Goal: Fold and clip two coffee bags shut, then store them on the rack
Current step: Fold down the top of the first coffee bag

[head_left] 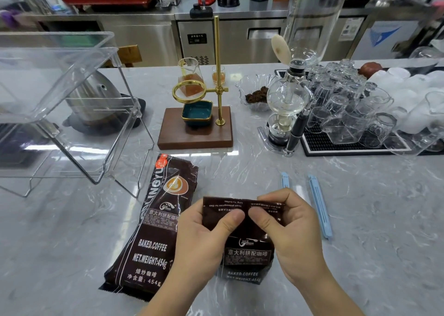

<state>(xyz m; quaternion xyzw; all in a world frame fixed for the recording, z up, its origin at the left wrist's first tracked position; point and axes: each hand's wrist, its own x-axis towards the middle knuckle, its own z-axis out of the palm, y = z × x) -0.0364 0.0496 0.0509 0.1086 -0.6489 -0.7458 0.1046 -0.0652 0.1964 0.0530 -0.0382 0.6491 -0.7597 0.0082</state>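
- A grey marble-patterned counter [360, 219] fills the foreground; behind it run stainless-steel cabinets [144, 39] of a café bar.
- Two dark brown foil coffee bags: one folded-top bag [242, 231] stands directly in front of the walnut-and-brass pour-over stand [195, 128]; the other flat bag [153, 231] lies just left of it.
- The left hand [204, 238] and right hand [290, 231] both pinch the folded flap, thumbs pressed on its front.
- Two pale blue plastic sealing clips [319, 205] lie right of the held bag.
- One clear acrylic rack [72, 113] sits left of the stand; a glass siphon brewer [288, 99] and upturned glasses [348, 109] sit to its right.
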